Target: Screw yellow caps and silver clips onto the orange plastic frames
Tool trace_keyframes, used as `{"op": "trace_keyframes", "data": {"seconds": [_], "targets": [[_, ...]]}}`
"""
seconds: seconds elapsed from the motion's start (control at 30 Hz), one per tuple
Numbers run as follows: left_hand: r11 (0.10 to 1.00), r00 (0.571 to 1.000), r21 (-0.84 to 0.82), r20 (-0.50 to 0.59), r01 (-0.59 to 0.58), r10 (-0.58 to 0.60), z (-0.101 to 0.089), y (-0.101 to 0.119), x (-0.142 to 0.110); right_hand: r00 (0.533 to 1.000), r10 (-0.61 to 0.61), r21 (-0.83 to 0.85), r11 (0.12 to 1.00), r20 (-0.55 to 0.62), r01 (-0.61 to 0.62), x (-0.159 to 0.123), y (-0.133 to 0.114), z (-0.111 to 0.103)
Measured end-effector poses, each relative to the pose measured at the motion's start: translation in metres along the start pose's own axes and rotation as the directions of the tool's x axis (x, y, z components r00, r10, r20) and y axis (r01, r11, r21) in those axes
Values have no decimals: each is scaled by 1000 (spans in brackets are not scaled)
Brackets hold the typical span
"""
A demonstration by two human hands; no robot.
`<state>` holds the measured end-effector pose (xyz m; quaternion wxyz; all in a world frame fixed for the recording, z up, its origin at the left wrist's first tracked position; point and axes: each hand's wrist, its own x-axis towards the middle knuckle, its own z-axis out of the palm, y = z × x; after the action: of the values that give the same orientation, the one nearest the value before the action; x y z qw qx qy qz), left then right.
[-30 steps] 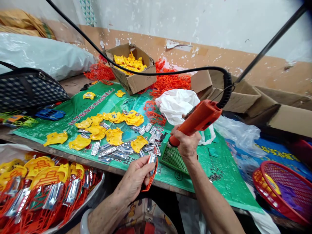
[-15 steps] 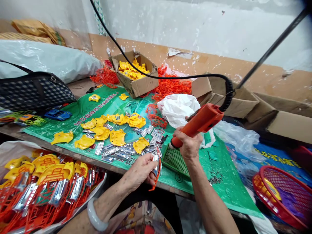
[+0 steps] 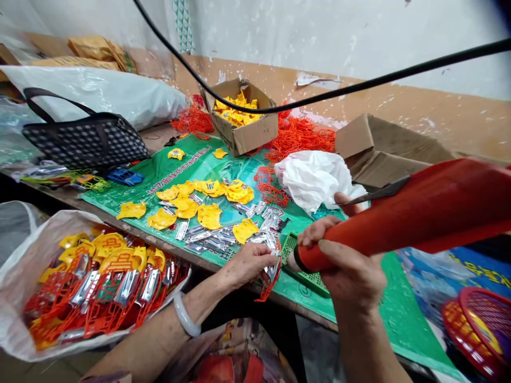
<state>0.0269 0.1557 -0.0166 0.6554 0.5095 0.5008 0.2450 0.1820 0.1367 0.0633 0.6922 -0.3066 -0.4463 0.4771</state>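
My right hand (image 3: 351, 268) is wrapped round a red electric screwdriver (image 3: 399, 213), which lies tilted with its pale nose towards my left hand. My left hand (image 3: 249, 263) pinches a red plastic frame with a silver piece on it (image 3: 271, 276), just past the table's front edge. The screwdriver's nose is close to this frame; whether they touch I cannot tell. Beneath the nose is a green perforated tray (image 3: 290, 246). Beyond my left hand lie loose silver parts (image 3: 211, 239) and several yellow plastic shells (image 3: 209, 216) on a green sheet (image 3: 159, 187).
At the lower left, a white sack (image 3: 16, 314) holds assembled red, yellow and silver pieces. A cardboard box (image 3: 255, 137) of yellow shells stands at the back, beside red frames (image 3: 307, 135). A white plastic bag (image 3: 315, 178), a red basket (image 3: 467, 340) and a hanging black cable (image 3: 339, 94) are to the right.
The screwdriver has come up nearer the camera and swung to a flatter tilt, its nose still at the left. My left hand keeps its pinch on the frame. The view has turned left.
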Motion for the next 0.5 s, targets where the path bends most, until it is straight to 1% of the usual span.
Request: {"op": "trace_keyframes", "data": {"seconds": [0.07,0.23,0.5], "targets": [[1000,1000,-8,7,-7,7,1,0,0,1000,29,-4,1000,-2,-29,-3,2,3],[999,1000,-35,8,-27,27,4,2,-1,999,47,-47,998,5,-46,-4,8,8],[997,999,-57,1,-43,43,5,2,-1,997,80,-108,991,19,-78,-5,13,6]]}}
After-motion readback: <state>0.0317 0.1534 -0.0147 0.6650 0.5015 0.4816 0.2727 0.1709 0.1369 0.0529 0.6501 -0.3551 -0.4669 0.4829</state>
